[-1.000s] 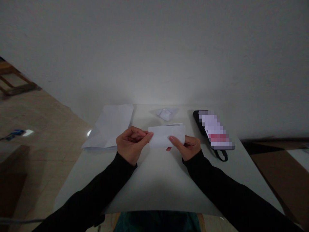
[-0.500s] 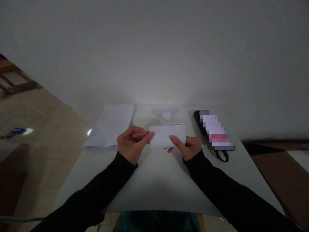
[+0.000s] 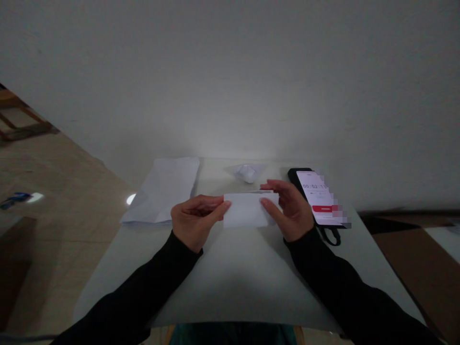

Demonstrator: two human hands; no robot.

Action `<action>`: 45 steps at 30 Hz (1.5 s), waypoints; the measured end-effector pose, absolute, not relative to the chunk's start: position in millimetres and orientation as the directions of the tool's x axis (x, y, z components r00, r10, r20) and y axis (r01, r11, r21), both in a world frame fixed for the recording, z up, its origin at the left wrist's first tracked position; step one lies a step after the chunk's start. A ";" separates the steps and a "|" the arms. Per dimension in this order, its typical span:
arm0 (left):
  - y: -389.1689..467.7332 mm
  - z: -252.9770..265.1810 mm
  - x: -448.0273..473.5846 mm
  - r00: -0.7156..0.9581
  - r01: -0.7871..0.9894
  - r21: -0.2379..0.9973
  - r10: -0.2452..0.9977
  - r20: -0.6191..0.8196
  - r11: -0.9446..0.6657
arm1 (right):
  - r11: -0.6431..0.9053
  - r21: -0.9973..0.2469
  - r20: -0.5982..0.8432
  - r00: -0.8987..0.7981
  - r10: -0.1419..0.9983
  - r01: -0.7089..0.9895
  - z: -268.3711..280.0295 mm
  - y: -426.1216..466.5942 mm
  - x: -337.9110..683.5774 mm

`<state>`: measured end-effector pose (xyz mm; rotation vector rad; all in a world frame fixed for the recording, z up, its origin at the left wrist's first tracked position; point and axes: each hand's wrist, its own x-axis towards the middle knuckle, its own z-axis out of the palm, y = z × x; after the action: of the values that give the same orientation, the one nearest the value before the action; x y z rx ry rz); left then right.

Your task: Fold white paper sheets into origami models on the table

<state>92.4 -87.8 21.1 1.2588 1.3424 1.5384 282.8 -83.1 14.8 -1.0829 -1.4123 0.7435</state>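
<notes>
A folded sheet of white paper (image 3: 245, 211) is held up above the white table, its long side running left to right. My left hand (image 3: 196, 220) pinches its left end between thumb and fingers. At the right end, my right hand (image 3: 293, 211) has its thumb on the near face, with fingers reaching behind the top right edge. Along the top edge a second layer of the fold shows. Beyond the paper lies a small folded paper shape (image 3: 247, 172), pale and pointed at both sides.
A stack of white paper (image 3: 163, 189) lies at the left of the table (image 3: 237, 278). On the right rests a phone (image 3: 316, 191) on a black item with a strap (image 3: 332, 236). A plain wall (image 3: 230, 86) rises behind the table. Brown cardboard (image 3: 413, 268) is at the far right.
My right hand has shifted right and its fingers have moved from beneath the paper to behind its upper right edge. My left hand keeps its pinch. The view has tilted slightly.
</notes>
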 end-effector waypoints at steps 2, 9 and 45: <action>-88.5 22.9 91.5 -0.176 0.072 0.979 0.964 0.201 -0.191 | 0.429 -0.858 0.436 -0.040 0.899 0.283 32.6 -79.3 292.3; -93.7 26.6 87.1 -0.023 0.216 0.933 0.954 0.299 -0.287 | 0.390 -0.824 0.138 -0.522 0.842 0.410 69.7 -72.9 285.6; -89.6 34.0 87.7 -0.008 0.253 0.871 0.899 0.437 -0.421 | 0.285 -0.931 0.154 -0.459 0.875 0.230 55.6 -64.5 260.4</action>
<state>87.7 -89.6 34.0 1.7026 1.1986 1.4615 260.4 -64.5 55.6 -0.9925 -1.8642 1.1879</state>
